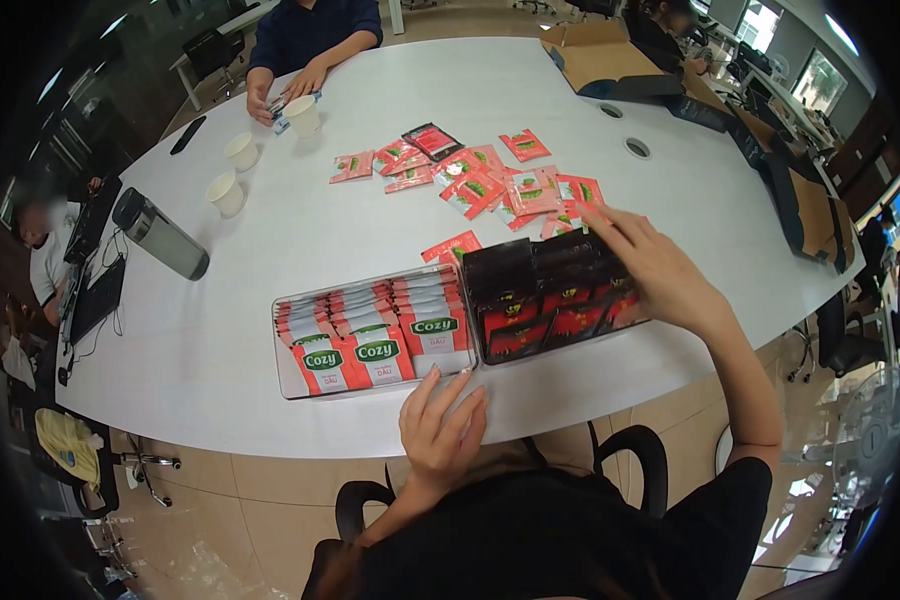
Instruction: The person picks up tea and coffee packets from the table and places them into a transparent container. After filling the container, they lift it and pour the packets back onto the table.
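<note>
My left hand (438,432) lies at the table's near edge with its fingers apart, their tips by the front corner of a clear tray (288,388). In that tray, red-and-white Cozy sachets (376,352) stand in rows. Beside it on the right is a second container filled with black-and-red sachets (515,308). My right hand (660,268) reaches over this container's right end, fingers stretched out over the black sachets; my thumb is hidden. Behind the containers, a loose pile of red sachets (470,190) lies on the table, with one darker sachet (433,141) among them.
A bottle (162,235) lies or leans at left, near three paper cups (226,194) and a black phone-like object (188,135). Opposite, a person's hands (288,92) hold small packets. Opened cardboard boxes (610,62) line the right edge, near round table holes (637,148).
</note>
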`<state>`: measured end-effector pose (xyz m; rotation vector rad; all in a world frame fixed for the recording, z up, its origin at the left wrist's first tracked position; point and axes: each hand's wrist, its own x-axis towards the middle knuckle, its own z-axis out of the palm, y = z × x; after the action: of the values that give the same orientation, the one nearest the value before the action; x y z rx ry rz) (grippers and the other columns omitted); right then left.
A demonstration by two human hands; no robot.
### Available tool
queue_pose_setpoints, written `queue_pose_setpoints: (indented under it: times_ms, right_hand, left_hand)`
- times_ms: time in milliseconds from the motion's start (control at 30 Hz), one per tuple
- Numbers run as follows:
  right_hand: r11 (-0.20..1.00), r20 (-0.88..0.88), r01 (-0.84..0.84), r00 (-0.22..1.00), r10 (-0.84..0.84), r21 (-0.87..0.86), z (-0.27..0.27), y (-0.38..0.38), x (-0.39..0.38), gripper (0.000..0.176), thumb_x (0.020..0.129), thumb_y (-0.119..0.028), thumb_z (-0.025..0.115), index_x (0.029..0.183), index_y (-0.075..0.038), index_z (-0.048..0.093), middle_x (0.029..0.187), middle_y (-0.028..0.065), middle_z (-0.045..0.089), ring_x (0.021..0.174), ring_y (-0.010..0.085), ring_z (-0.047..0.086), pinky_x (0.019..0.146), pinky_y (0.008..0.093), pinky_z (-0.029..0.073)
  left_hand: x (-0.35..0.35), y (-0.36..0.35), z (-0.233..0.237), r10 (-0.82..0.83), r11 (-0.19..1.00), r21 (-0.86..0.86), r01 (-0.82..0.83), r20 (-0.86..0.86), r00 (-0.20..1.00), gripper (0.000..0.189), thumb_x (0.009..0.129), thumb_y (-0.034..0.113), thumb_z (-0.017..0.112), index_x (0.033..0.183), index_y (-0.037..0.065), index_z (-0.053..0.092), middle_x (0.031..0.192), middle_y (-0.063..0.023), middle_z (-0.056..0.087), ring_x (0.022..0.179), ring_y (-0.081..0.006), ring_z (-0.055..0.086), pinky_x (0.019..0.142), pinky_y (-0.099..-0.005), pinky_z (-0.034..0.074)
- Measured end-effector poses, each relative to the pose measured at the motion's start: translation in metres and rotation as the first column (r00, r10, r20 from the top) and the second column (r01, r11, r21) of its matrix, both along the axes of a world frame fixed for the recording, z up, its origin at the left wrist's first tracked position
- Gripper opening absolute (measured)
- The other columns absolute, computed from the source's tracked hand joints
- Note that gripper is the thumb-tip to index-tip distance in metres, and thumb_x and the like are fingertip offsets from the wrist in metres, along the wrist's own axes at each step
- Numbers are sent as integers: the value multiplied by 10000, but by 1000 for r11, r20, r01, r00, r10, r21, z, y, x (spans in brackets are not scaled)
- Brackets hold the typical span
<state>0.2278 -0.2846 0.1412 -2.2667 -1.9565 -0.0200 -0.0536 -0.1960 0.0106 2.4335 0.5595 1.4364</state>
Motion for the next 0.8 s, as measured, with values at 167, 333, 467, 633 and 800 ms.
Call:
queue_pose_setpoints:
  times_ms: [167,333,467,633,800]
  right_hand:
    - [991,-24,39,999,-43,-126,-1,12,3,1320,397,-99,923,1507,-172,212,1296,130,471,1194,367,463,984,451,478]
    - [989,-106,41,993,-56,-139,2,11,5,1312,414,-84,910,1513,-182,201,1252,135,493,1168,371,470,927,442,512]
    - [990,-214,-10,977,-20,-139,3,12,16,1288,424,-109,911,1513,-180,228,1260,139,496,1181,365,462,926,445,500]
    - [976,-492,-195,862,122,-100,4,17,64,1053,546,-275,910,1457,-155,395,1351,113,492,1216,292,494,973,411,449]
    - [994,-839,14,535,-102,-111,4,53,116,620,772,-276,768,1313,-55,560,1283,110,590,1187,212,542,984,375,445]
  left_hand:
    - [2,2,2,32,999,3,-32,-88,996,356,695,61,772,1035,119,684,1181,-44,654,1158,-294,565,919,-377,419]
    - [3,2,2,44,999,8,-43,-112,993,352,695,72,766,1030,146,686,1187,-31,652,1146,-275,564,908,-362,419]
    - [3,2,1,40,999,9,-39,-113,993,333,688,83,768,1002,171,700,1176,-18,655,1129,-270,569,887,-351,433]
    - [2,1,2,78,997,30,-74,-164,983,312,693,116,778,979,210,697,1151,-1,662,1127,-236,571,939,-357,364]
    - [1,1,1,179,984,56,-172,-189,965,355,694,166,794,1021,252,687,1185,22,643,1166,-221,552,992,-430,281]
